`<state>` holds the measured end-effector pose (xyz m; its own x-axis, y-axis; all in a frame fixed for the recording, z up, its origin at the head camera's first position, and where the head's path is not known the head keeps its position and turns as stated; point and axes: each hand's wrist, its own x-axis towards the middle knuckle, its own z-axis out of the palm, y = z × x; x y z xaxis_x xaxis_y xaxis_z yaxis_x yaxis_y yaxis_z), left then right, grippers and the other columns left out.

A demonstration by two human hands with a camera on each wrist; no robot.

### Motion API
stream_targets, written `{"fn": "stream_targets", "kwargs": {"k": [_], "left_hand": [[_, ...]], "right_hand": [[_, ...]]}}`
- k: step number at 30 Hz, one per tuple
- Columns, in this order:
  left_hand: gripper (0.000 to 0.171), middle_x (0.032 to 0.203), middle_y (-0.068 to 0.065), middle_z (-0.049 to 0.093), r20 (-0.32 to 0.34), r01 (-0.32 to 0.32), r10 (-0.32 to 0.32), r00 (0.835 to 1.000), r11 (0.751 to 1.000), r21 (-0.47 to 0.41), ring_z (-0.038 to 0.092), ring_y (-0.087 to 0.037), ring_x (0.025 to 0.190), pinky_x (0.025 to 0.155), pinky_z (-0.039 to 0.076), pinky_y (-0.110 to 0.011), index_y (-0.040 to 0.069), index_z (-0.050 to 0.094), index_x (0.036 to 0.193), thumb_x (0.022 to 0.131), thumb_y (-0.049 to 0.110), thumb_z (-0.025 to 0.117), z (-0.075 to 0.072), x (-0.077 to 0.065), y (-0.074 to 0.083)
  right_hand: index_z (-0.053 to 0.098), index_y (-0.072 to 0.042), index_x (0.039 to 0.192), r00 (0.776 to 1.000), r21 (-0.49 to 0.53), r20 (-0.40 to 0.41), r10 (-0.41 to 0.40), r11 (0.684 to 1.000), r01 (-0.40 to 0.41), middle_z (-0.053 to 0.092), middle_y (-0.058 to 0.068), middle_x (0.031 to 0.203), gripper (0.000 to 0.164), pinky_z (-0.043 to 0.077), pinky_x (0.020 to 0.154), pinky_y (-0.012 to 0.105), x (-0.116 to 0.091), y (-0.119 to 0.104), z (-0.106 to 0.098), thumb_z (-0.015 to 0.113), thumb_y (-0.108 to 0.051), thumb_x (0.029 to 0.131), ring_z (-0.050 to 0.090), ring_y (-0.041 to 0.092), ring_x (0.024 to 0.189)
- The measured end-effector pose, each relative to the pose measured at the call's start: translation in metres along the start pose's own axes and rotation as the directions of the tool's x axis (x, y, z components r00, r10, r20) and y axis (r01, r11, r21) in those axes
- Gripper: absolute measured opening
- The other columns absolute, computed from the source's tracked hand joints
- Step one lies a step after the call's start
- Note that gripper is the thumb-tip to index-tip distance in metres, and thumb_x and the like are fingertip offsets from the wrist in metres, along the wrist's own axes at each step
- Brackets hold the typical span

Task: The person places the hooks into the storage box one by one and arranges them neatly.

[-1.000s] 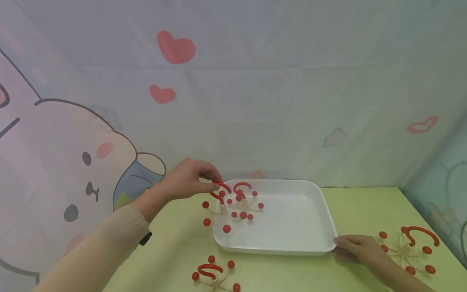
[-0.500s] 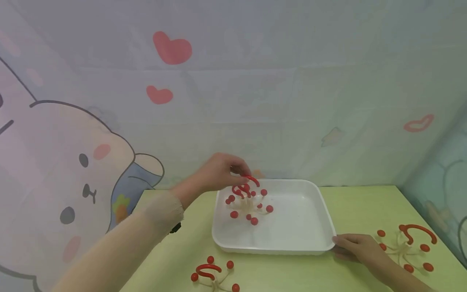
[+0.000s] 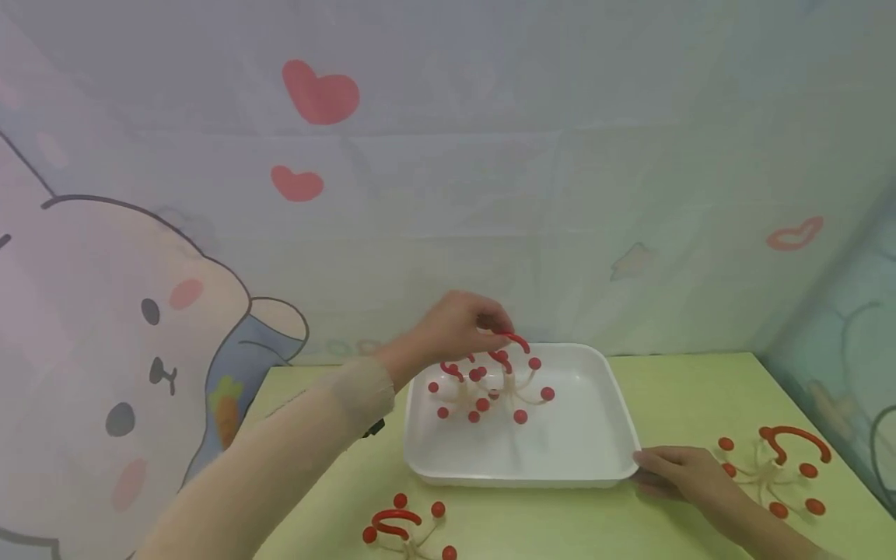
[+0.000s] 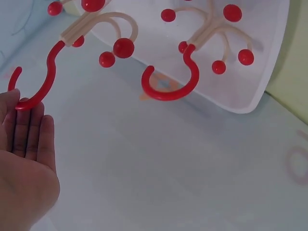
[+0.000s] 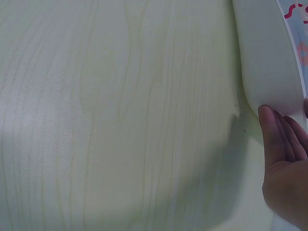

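Note:
My left hand [image 3: 458, 323] pinches the red hook of a spidery piece [image 3: 509, 381] with cream arms tipped by red balls. In the head view this piece is over the left half of a white tray [image 3: 574, 443]; whether it touches the bottom I cannot tell. Just left of it a second such piece [image 3: 463, 393] sits in the tray, its hook [image 4: 168, 96] curving over the rim in the left wrist view. My right hand [image 3: 682, 470] holds the tray's front right corner, with the thumb at the rim and fingers along the outer wall [image 5: 269, 57].
Another red-hooked piece [image 3: 409, 537] stands on the pale green table [image 3: 672, 389] in front of the tray, cut off by the frame edge. One more [image 3: 773, 470] stands at the right, beyond my right hand. A printed curtain [image 3: 448, 155] hangs close behind the tray.
My left hand has carried its red-hooked piece rightward, from above the tray's left rim, past the piece in the tray, to its right side. My right hand keeps its hold on the corner.

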<state>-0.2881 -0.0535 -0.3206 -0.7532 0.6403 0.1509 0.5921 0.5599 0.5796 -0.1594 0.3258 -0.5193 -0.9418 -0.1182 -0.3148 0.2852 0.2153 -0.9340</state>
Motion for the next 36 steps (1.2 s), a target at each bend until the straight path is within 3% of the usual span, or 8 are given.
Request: {"fn": "stream_targets", "kwargs": {"k": [6, 13, 18, 36], "left_hand": [[0.007, 0.092, 0.011, 0.075, -0.018, 0.012, -0.012, 1.0, 1.0, -0.008, 0.066, -0.014, 0.093, 0.077, 0.059, -0.023, 0.017, 0.082, 0.103, 0.097, 0.017, 0.081, 0.011, 0.009, -0.002], [0.009, 0.096, 0.01, 0.075, -0.01, 0.006, -0.006, 1.0, 1.0, 0.019, 0.068, -0.012, 0.097, 0.091, 0.059, -0.025, 0.017, 0.082, 0.106, 0.097, 0.017, 0.082, 0.019, 0.018, -0.003], [0.009, 0.095, 0.012, 0.075, -0.002, 0.02, -0.02, 1.0, 0.999, 0.028, 0.069, -0.011, 0.1, 0.094, 0.058, -0.025, 0.018, 0.081, 0.106, 0.098, 0.018, 0.081, 0.026, 0.024, -0.007], [0.015, 0.104, 0.008, 0.075, 0.01, 0.144, -0.144, 0.99, 0.99, -0.01, 0.065, -0.012, 0.097, 0.084, 0.059, -0.02, 0.018, 0.081, 0.113, 0.099, 0.019, 0.08, 0.059, 0.038, -0.015]], "right_hand": [[0.064, 0.018, 0.132, 1.0, -0.019, -0.001, -0.007, 1.0, 0.007, 0.076, 0.019, 0.123, 0.052, 0.064, 0.09, 0.037, -0.003, -0.001, 0.001, 0.071, -0.026, 0.106, 0.077, 0.017, 0.105], [0.063, 0.019, 0.133, 0.999, 0.0, 0.017, -0.027, 1.0, 0.027, 0.076, 0.019, 0.122, 0.051, 0.064, 0.091, 0.037, -0.006, -0.003, 0.002, 0.07, -0.024, 0.106, 0.077, 0.016, 0.104], [0.063, 0.019, 0.132, 0.999, -0.001, 0.021, -0.034, 0.999, 0.034, 0.074, 0.02, 0.125, 0.051, 0.064, 0.091, 0.038, -0.007, -0.003, 0.002, 0.069, -0.025, 0.107, 0.077, 0.018, 0.106], [0.062, 0.019, 0.134, 1.0, -0.016, 0.003, 0.011, 1.0, -0.011, 0.073, 0.025, 0.128, 0.055, 0.064, 0.091, 0.037, -0.012, -0.006, 0.003, 0.07, -0.028, 0.106, 0.077, 0.021, 0.109]]}}
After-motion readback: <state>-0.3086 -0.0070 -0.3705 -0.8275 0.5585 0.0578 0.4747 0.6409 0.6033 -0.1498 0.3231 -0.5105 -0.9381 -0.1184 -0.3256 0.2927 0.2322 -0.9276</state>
